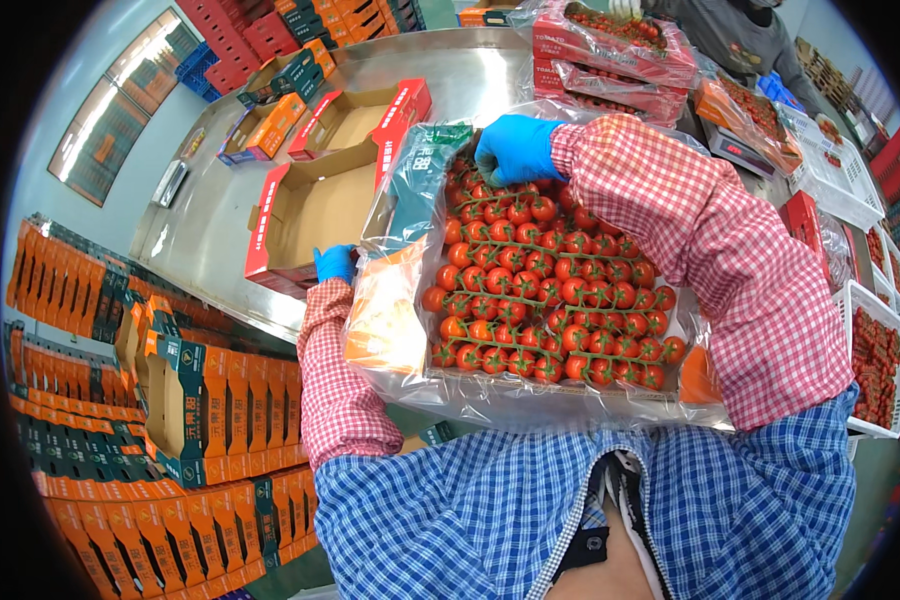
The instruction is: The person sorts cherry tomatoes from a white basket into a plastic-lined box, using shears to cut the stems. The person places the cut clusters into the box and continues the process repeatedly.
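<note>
Rows of cherry tomatoes on the vine (547,277) fill a cardboard box (390,311) lined with clear plastic film (510,409), directly before me. My right hand (517,150), in a blue glove, reaches over the box's far left corner with its fingers curled down at the tomatoes; its fingertips are partly hidden, so whether it grips anything is unclear. My left hand (335,264), also blue-gloved, is at the left side of the box, beside the near corner of an empty red carton (270,225). Its fingers are partly hidden there.
More open cartons (270,131) stand on the metal table (195,247). Stacked red tomato boxes (615,82) are at the back, near a co-worker (750,45). White crates of tomatoes (881,360) and a scale (739,150) stand right; stacked orange cartons (232,405) stand lower left.
</note>
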The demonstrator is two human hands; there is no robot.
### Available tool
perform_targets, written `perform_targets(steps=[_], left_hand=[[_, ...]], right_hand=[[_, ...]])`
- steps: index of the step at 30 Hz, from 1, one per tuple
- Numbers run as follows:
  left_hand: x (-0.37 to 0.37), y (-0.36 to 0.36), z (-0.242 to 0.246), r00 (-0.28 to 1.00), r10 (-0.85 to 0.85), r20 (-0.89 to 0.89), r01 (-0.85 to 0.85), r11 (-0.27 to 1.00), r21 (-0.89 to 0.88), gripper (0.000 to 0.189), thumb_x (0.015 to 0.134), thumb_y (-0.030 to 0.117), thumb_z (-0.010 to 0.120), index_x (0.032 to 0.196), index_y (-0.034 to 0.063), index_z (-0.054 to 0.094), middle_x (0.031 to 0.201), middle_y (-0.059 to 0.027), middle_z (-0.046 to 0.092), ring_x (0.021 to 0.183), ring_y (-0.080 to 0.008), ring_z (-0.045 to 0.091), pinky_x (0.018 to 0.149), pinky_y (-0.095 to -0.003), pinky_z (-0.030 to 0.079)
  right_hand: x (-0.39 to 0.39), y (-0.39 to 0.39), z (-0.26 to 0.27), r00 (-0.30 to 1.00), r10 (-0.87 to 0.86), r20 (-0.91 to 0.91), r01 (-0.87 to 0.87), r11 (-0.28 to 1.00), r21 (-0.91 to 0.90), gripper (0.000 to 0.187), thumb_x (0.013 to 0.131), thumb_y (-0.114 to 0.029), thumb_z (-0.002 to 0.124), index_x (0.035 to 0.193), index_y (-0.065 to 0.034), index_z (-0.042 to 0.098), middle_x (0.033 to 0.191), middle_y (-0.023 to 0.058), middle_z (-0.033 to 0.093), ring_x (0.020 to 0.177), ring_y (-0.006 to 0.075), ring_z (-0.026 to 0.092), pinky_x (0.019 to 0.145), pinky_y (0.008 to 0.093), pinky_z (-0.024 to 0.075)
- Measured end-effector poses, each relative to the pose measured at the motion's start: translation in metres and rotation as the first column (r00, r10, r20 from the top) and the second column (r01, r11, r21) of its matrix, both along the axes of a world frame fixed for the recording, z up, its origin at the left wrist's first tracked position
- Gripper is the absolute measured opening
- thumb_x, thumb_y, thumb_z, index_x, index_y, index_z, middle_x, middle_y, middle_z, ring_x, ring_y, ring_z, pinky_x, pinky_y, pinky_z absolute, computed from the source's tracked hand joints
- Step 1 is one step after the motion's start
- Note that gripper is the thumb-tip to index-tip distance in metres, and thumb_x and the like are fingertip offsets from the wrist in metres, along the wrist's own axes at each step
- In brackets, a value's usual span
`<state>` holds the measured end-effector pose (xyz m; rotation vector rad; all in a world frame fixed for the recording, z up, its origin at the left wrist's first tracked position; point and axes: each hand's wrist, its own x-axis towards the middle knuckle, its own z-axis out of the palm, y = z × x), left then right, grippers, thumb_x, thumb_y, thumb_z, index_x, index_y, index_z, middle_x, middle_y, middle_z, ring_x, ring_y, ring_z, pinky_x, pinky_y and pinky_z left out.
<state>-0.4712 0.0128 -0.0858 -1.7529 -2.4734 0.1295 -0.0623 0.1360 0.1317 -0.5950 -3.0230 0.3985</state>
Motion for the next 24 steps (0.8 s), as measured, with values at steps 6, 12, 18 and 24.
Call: perform_targets(steps=[6,12,18,24], left_hand=[[0.006,-0.012,0.03,0.995,-0.078,0.054,0.076,0.996,0.046,0.019,0.076,0.015,0.057,0.093,0.0165,0.065,0.089,-0.0078,0.065,0.085,-0.0287,0.06,0.096,-0.0524,0.027],[-0.024,-0.019,0.083,0.994,-0.075,0.084,0.062,0.987,0.147,0.024,0.067,0.017,0.067,0.089,0.0094,0.066,0.083,-0.0167,0.064,0.077,-0.031,0.063,0.067,-0.0385,0.049],[-0.065,-0.027,0.182,0.804,-0.1,0.587,-0.22,0.866,0.448,0.034,0.08,0.013,0.061,0.108,-0.0044,0.056,0.1,-0.011,0.061,0.084,-0.0173,0.054,0.075,-0.0332,0.044],[0.08,-0.018,0.314,0.985,-0.077,0.155,-0.06,0.69,0.721,0.057,0.083,0.038,0.057,0.119,-0.0054,0.047,0.116,-0.0187,0.054,0.099,-0.0303,0.053,0.088,-0.0344,0.04]], right_hand=[[0.035,-0.014,-0.004,0.8,-0.461,-0.383,0.265,0.845,-0.464,0.014,0.077,-0.015,0.058,0.085,-0.0031,0.061,0.074,0.0102,0.062,0.064,0.0161,0.059,0.058,0.0293,0.0475],[0.155,0.004,0.003,0.625,-0.403,-0.668,0.25,0.915,-0.318,0.01,0.086,-0.014,0.054,0.09,-0.0057,0.055,0.076,0.0022,0.057,0.064,0.009,0.054,0.06,0.0234,0.0463],[0.451,-0.071,-0.047,-0.097,-0.55,-0.83,0.694,0.56,-0.453,0.014,0.083,-0.01,0.056,0.092,-0.0005,0.058,0.079,0.0053,0.06,0.068,0.0106,0.057,0.064,0.0229,0.0467],[0.641,-0.164,-0.123,-0.553,-0.493,-0.672,0.719,0.125,-0.683,0.016,0.079,-0.004,0.059,0.095,-0.0019,0.057,0.075,0.0046,0.059,0.061,0.0122,0.056,0.056,0.0242,0.0472]])
